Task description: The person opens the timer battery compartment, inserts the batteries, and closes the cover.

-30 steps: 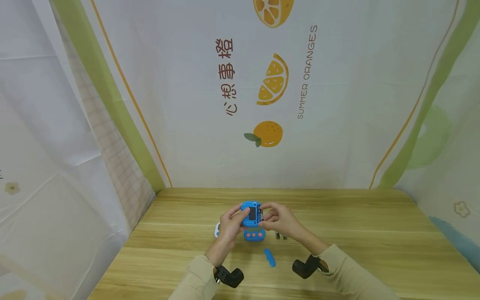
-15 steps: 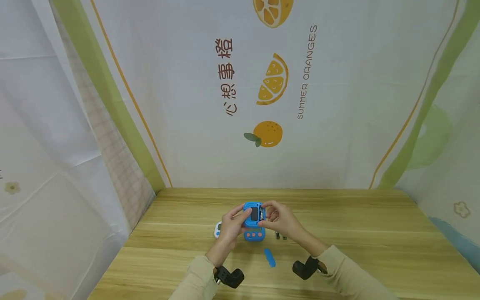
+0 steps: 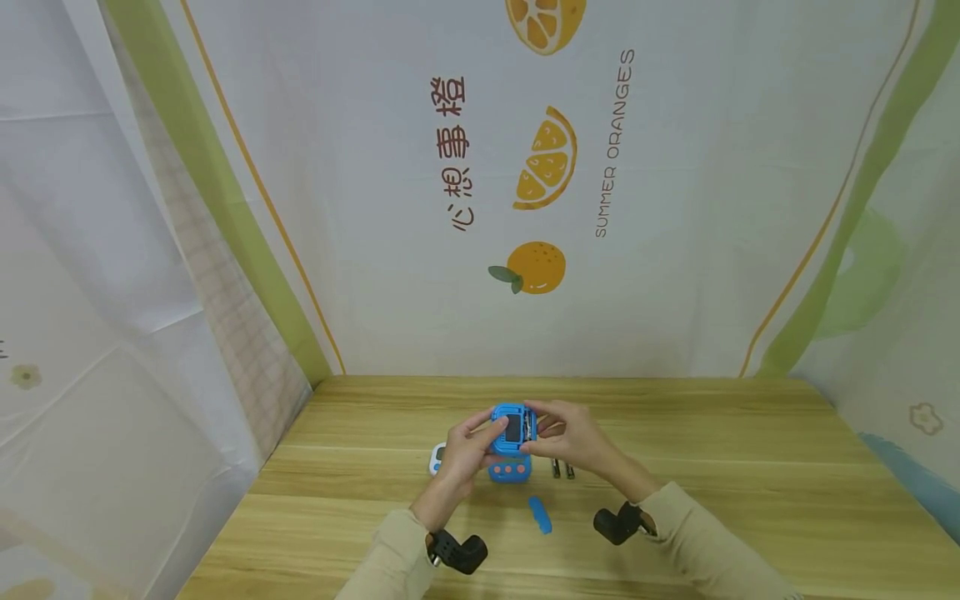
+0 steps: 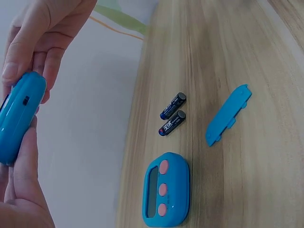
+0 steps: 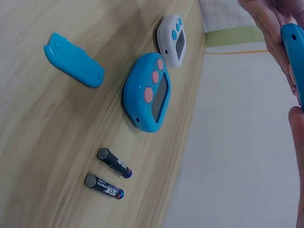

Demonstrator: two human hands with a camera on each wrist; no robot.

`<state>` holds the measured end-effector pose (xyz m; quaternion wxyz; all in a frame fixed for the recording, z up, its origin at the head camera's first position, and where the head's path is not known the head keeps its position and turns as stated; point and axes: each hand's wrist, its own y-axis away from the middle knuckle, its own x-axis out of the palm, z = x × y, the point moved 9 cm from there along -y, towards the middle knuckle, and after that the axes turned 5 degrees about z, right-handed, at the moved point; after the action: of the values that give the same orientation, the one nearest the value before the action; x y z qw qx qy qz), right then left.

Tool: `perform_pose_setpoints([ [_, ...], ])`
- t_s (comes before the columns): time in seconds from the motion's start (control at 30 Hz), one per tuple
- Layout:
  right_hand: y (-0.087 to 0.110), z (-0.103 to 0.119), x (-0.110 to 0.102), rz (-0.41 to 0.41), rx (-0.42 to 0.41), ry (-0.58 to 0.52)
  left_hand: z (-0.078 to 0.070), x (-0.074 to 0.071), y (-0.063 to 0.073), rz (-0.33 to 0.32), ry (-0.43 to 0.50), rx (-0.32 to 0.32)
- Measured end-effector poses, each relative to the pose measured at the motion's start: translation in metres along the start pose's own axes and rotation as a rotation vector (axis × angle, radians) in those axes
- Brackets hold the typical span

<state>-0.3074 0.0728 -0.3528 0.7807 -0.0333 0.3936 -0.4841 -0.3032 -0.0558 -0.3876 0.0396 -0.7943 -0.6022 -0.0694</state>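
Head view, from the left: a white device [image 3: 436, 459] lies partly hidden by the left hand [image 3: 467, 450], which grips an open-backed device [image 3: 514, 429] above the table [image 3: 705, 475]; partly behind that sits a pink-buttoned device [image 3: 510, 473]; next, a blue strip [image 3: 540, 515], two batteries [image 3: 556, 468], and the right hand [image 3: 573, 435], pinching the open-backed device's edge.

The hanging cloth [image 3: 360, 250] reads "心想事橙" [image 3: 453, 143], with "SUMMER ORANGES" [image 3: 615, 143] at its 3 o'clock; lettering on the batteries [image 5: 104, 186] is unclear.

Wood-grain table [image 3: 750, 475]; from its left edge rightward: rounded white plastic device [image 5: 167, 42], rounded blue plastic device [image 5: 130, 90], flat blue plastic strip [image 3: 540, 515], two dark cylindrical batteries [image 5: 115, 163].
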Motion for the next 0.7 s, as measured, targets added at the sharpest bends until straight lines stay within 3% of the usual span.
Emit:
perform_pose_setpoints([
  [0.23,-0.001,0.019,-0.008,0.019,0.035,-0.007,0.018,-0.006,-0.013,-0.006,0.032,-0.001],
  [0.47,-0.001,-0.023,0.001,0.037,0.108,-0.085,0.022,-0.005,-0.015,0.005,0.034,-0.009],
  [0.7,0.002,-0.032,0.007,0.114,0.118,-0.178,0.024,-0.006,-0.013,0.016,-0.017,-0.024],
])
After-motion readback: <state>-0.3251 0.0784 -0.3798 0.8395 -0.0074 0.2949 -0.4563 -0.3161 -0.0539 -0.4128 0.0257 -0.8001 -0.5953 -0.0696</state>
